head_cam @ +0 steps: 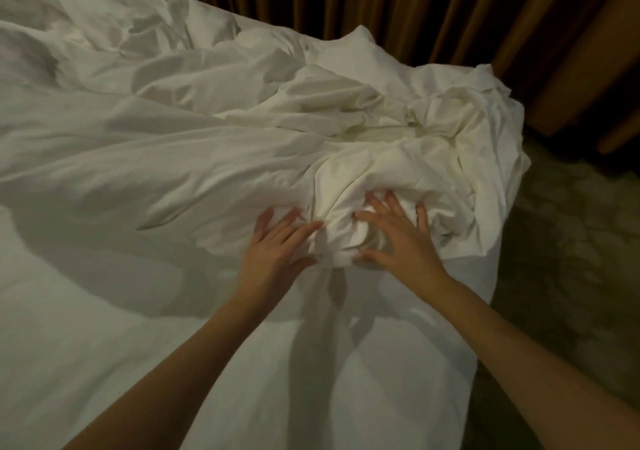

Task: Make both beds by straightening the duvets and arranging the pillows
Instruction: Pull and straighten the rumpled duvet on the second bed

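I have both hands down on the bunched white duvet (346, 159) heaped at the bed's (86, 328) right corner; left hand (273, 250) rests flat, fingers spread; right hand (394, 238) presses the crumpled fold, fingers splayed; brown curtains (450, 17) hang behind.

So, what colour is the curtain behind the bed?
Brown-orange, in vertical folds; the curtain shows in the head view, the only one.

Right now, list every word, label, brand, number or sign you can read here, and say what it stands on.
None: no readable text shows in the head view.
The white duvet, bunched under the left hand and the right hand, shows no tag or print.
The brown curtain is plain.
The carpet has a pattern but no lettering.
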{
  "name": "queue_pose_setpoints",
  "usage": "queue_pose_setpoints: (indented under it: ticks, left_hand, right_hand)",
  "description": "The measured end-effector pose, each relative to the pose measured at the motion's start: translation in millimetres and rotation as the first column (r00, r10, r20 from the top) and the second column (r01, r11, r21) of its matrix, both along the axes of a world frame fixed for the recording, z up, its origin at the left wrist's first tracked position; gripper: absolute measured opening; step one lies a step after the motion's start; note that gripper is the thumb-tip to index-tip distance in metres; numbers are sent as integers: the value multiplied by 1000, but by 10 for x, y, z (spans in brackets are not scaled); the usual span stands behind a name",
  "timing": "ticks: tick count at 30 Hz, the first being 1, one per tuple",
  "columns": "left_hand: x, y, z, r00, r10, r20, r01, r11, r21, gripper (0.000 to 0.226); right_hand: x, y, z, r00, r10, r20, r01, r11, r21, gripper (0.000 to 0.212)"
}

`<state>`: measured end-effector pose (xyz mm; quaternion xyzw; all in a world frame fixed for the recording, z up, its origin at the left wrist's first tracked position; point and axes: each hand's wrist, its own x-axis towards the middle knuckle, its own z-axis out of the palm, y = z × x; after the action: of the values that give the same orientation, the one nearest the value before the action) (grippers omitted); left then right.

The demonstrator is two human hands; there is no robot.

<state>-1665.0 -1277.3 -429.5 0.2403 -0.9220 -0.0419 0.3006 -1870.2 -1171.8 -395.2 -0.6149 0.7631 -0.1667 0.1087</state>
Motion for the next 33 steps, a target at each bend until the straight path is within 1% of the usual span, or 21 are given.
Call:
queue_pose_setpoints:
  ticks: [2,4,5,6,7,9,11,13,15,17,19,20,21,22,23,25,27,28,30,31,33]
  left_hand:
    - [-121,-41,38,996,68,-49,-68,998,15,42]
    - [-193,9,129,981,159,-109,-147,983,110,30]
    - [-203,53,199,972,198,-125,-175,969,171,28]
    - [-193,95,282,967,220,-130,-186,955,230,27]
    - [-174,125,384,965,226,-132,-183,943,278,28]
    - [-143,131,633,970,209,-122,-157,929,336,32]
    - [-136,100,972,980,184,-75,-137,900,413,36]
    - [-158,80,1363,983,173,-64,-120,861,494,39]
    - [-166,73,1768,982,159,-104,-83,851,518,40]
    - [-129,64,2162,976,132,-172,-32,874,485,40]
    - [-65,17,2499,961,105,-256,28,883,469,41]
    - [-50,-50,2584,950,96,-296,66,868,493,41]
    - [-52,-139,2591,946,93,-310,89,846,526,40]
    - [-74,-226,2513,954,99,-283,80,825,559,38]
    - [-104,-286,2374,969,110,-221,41,810,585,37]
    - [-150,-354,1914,991,123,-51,-69,797,600,31]
    - [-168,-348,1466,988,139,74,-155,796,585,25]
    - [-171,-344,1299,982,170,81,-186,802,568,24]
    - [-212,-363,1116,967,249,47,-238,831,503,24]
    - [-250,-361,1096,961,277,22,-254,842,475,23]
    - [-311,-286,1086,963,256,-87,-202,895,399,19]
  right_hand:
    - [-37,-119,24,998,-49,40,50,999,-16,43]
    - [-32,-162,43,988,-101,119,116,986,-123,25]
    - [-19,-156,67,978,-121,171,152,971,-184,20]
    - [0,-137,104,963,-143,227,195,955,-224,21]
    - [19,-119,164,943,-169,287,242,940,-239,26]
    - [43,-96,311,891,-199,407,315,917,-243,32]
    - [66,-84,518,831,-179,527,354,901,-252,31]
    - [100,-57,800,753,-141,642,394,879,-269,31]
    - [129,-24,1137,706,-95,702,430,845,-317,33]
    - [147,-3,1475,693,-22,721,451,793,-409,36]
    - [183,-37,1762,728,52,684,420,755,-504,33]
    - [183,-77,1818,756,57,652,391,760,-519,31]
    - [178,-131,1816,782,34,622,362,788,-498,31]
    - [156,-181,1760,803,-6,595,335,831,-444,31]
    - [130,-206,1664,817,-49,574,312,875,-370,30]
    - [90,-156,1412,836,-117,537,280,932,-232,24]
    - [94,29,1147,882,-166,441,275,941,-195,26]
    - [121,158,1017,906,-176,385,284,927,-245,29]
    - [182,415,734,950,-143,277,248,886,-392,29]
    - [217,521,593,968,-119,221,205,882,-424,30]
    - [268,635,322,988,-69,136,116,919,-378,38]
